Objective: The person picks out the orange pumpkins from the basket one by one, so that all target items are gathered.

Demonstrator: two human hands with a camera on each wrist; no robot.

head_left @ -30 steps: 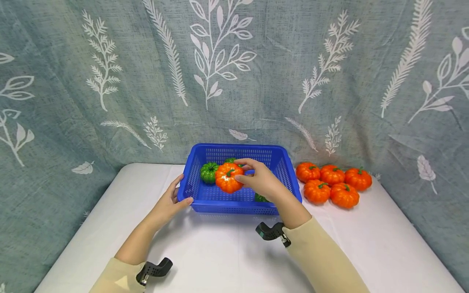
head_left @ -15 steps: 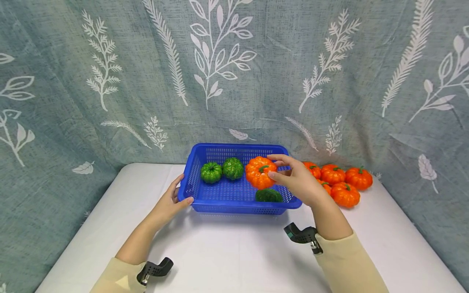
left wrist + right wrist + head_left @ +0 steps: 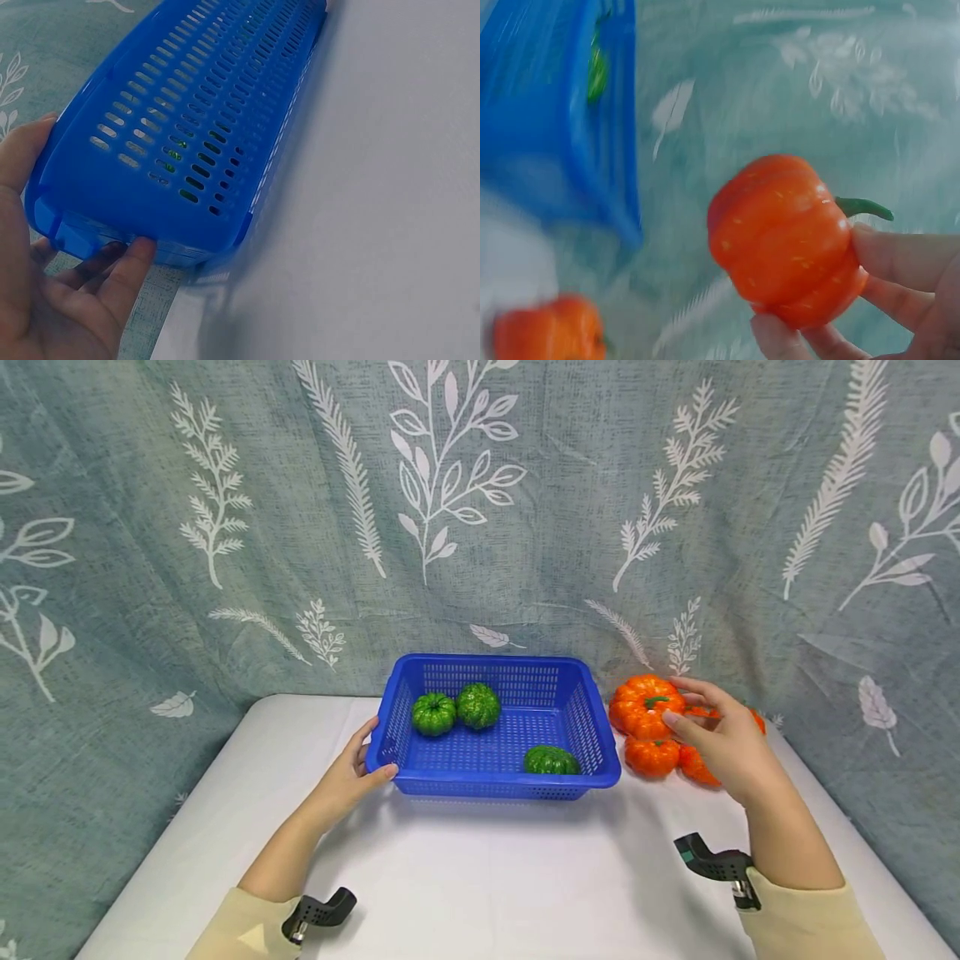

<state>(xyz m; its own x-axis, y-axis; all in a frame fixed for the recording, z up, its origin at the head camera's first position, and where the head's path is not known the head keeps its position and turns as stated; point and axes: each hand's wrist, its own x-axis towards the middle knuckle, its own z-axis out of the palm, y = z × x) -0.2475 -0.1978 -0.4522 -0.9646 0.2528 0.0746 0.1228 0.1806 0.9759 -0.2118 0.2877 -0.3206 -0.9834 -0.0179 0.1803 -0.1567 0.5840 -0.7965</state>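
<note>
My right hand pinches a small orange pumpkin with a green stem, thumb on one side and fingers on the other. In the right wrist view this pumpkin hangs in the air, clear of the blue basket. My left hand grips the left end of the blue plastic basket, its thumb at the front corner. The left wrist view has thumb and fingers around the rim of the basket. Inside lie a green pumpkin, a second green pumpkin and a third green pumpkin.
Several orange pumpkins, among them a front one, sit on the white table right of the basket, partly hidden by my right hand and the held pumpkin. A leaf-patterned curtain hangs behind the table.
My right hand has carried the orange pumpkin rightward from over the basket to over the orange pumpkins on the table. The left hand and basket stay in place.
</note>
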